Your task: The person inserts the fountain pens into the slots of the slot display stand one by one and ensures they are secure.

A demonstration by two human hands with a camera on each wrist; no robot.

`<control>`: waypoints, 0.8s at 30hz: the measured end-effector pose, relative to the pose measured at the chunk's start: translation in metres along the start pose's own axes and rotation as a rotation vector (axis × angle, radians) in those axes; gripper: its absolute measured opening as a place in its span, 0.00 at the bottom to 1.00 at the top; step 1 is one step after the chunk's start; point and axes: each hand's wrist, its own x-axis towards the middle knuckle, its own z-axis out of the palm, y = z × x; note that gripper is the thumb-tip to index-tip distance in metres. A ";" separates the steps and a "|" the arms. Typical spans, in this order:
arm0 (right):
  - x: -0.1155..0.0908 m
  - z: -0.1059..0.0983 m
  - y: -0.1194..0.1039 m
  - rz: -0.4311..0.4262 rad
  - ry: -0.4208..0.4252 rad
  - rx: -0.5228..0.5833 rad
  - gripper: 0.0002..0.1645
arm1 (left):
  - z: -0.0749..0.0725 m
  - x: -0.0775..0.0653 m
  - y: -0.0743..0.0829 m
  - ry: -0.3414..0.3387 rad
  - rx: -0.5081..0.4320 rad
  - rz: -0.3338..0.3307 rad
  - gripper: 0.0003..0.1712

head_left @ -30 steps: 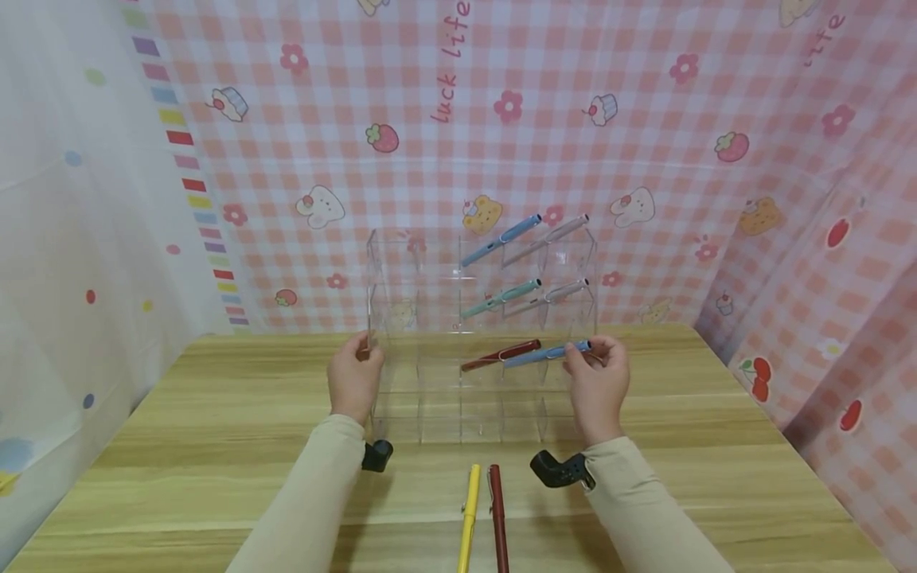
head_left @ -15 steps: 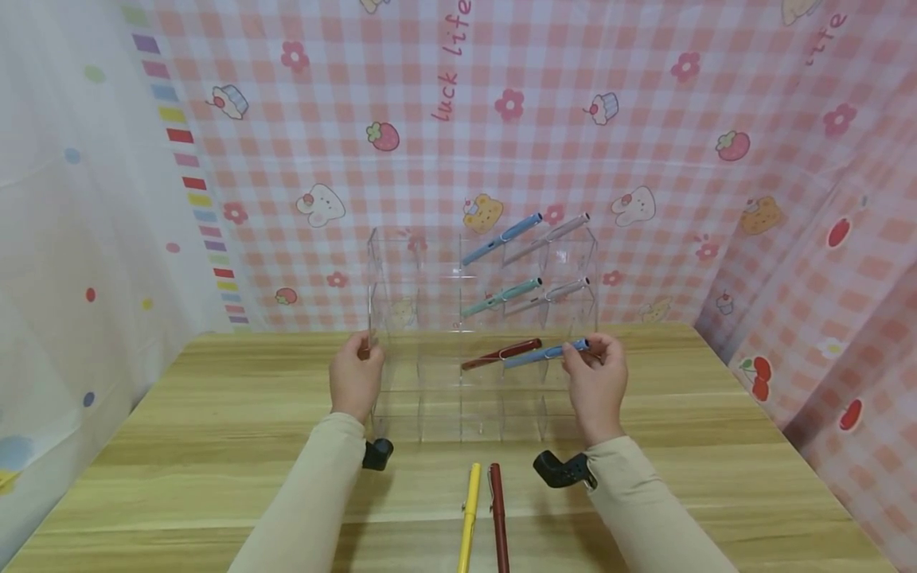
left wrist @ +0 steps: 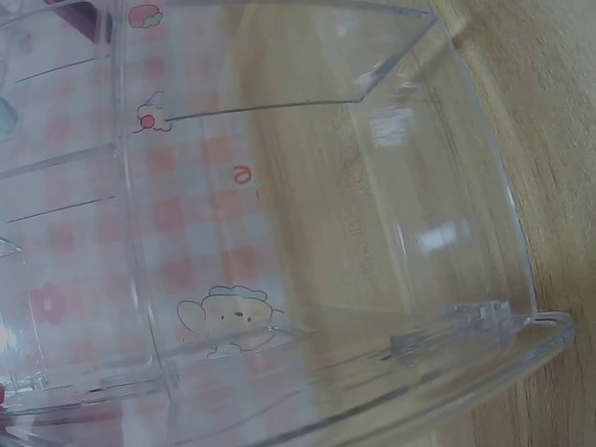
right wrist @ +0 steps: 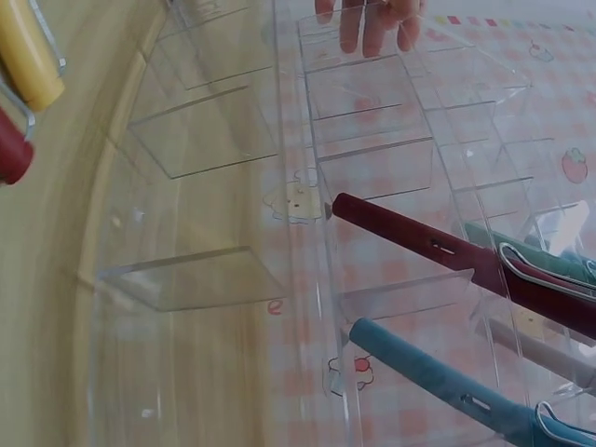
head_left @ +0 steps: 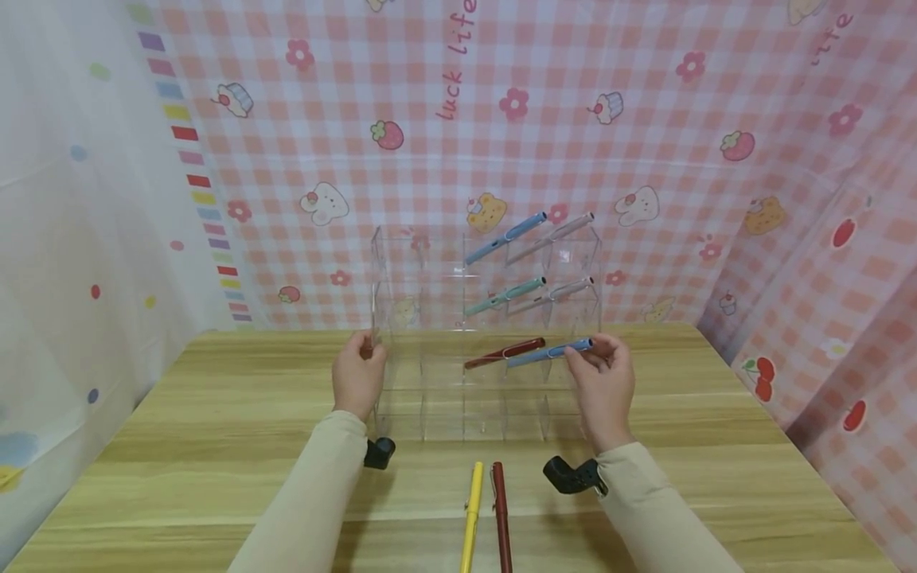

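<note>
A clear acrylic display rack (head_left: 444,334) stands upright on the table. My left hand (head_left: 358,372) grips its left side edge; its fingers also show through the plastic at the top of the right wrist view. My right hand (head_left: 603,390) pinches the cap end of a blue pen (head_left: 533,355), which lies slanted in the rack's third row. The same blue pen (right wrist: 419,371) is close in the right wrist view, beside a dark red pen (head_left: 505,352). Neither wrist view shows its own hand's grip.
Above are a teal pen (head_left: 505,296), a second blue pen (head_left: 507,237) and two pale pinkish pens (head_left: 552,296). A yellow pen (head_left: 473,509) and another dark red pen (head_left: 502,509) lie on the wooden table (head_left: 215,446) in front. A checked cloth (head_left: 430,159) hangs behind.
The blue pen and my right hand have shifted very slightly left relative to the rack. My left hand stays on the rack's edge. The head view has drifted a little.
</note>
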 end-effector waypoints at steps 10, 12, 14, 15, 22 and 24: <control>-0.009 -0.018 0.001 0.038 -0.011 -0.102 0.24 | -0.001 0.000 0.001 -0.004 0.002 -0.006 0.14; -0.014 -0.021 0.002 0.077 -0.044 -0.132 0.23 | -0.001 0.000 0.001 -0.005 0.003 -0.009 0.13; -0.018 -0.023 0.003 0.113 -0.083 -0.169 0.22 | -0.001 0.000 0.001 -0.007 0.001 -0.011 0.13; -0.021 -0.023 0.003 0.126 -0.104 -0.189 0.21 | -0.001 0.000 0.001 -0.009 0.001 -0.012 0.13; -0.038 -0.023 0.008 0.170 -0.273 -0.286 0.18 | -0.002 -0.001 0.003 -0.014 0.001 -0.016 0.14; -0.043 -0.022 0.009 0.179 -0.324 -0.332 0.18 | -0.002 -0.001 0.003 -0.015 0.002 -0.014 0.13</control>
